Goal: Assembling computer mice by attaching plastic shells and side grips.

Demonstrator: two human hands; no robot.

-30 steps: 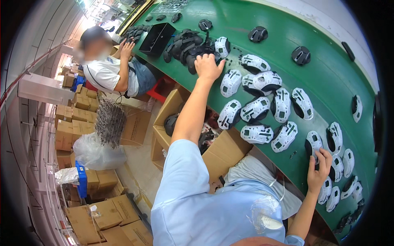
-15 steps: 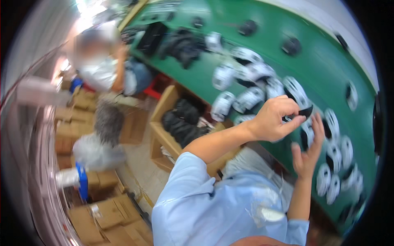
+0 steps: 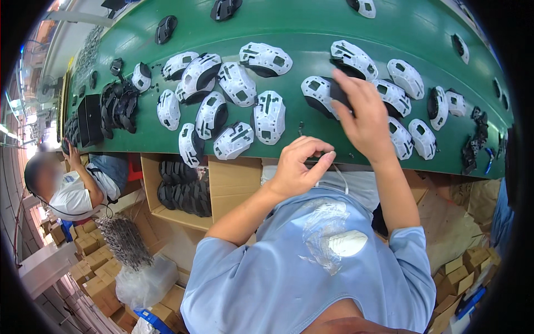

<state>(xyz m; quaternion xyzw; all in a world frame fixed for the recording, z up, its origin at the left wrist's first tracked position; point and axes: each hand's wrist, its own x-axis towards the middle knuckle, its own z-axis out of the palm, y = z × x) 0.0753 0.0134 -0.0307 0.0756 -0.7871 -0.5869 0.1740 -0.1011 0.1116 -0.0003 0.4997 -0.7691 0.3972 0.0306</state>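
Note:
Over the near edge of the green worktable (image 3: 311, 36), my left hand (image 3: 300, 167) has its fingers curled and the thumb close to the forefinger. What lies in that pinch, if anything, is too small to make out. My right hand (image 3: 364, 114) reaches over the table, with a dark flat piece (image 3: 338, 93) between its thumb and fingers. That piece lies against or just above a white slotted shell (image 3: 317, 89) with a black lower part. Around my right hand lie more curved white shells, such as a white shell (image 3: 392, 97) and a white-and-black shell (image 3: 354, 60).
Several white shells (image 3: 270, 117) spread left of my hands. Black parts (image 3: 119, 103) and a black box (image 3: 90, 119) stand farther left. Below the table edge, an open carton (image 3: 231, 189) holds black pieces. A person (image 3: 78, 186) sits at the left; blue-handled pliers (image 3: 490, 158) lie at the right.
The view has turned and steadied. My hands, close together before around a black curved piece, are now apart. My right hand has moved out over the shells; my left is near the table edge.

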